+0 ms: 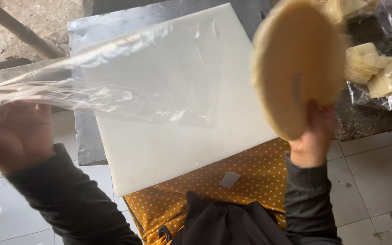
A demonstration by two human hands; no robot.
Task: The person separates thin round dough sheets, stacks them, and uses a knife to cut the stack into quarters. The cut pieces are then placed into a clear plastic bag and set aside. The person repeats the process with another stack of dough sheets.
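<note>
1. Flatbreads, a round pale-yellow stack [298, 68], are held up on edge at the 2 o'clock side of the view, above the far right corner of the white board [182, 149].
2. Right hand [314, 136]: fingers are clamped on the lower rim of the stack at about its 5 o'clock point; the thumb shows on the near face.
3. Left hand [12, 136]: at 9 o'clock, blurred, fingers closed on one end of a clear plastic bag [128, 77] stretched across the board towards 1 o'clock.
4. Handling judgement: the stack looks light, thin and pliable, likely to tear or slide apart if pinched at a single point; support across the rim or beneath seems safer. The bag is limp and slippery.
5. Containers: an open clear plastic wrapper [389, 97] at 2 to 3 o'clock holds more pale flatbread pieces [377, 68]. The stretched bag appears empty.
6. Below the board, a yellow dotted cloth [250, 181] covers the lap at 6 o'clock.
</note>
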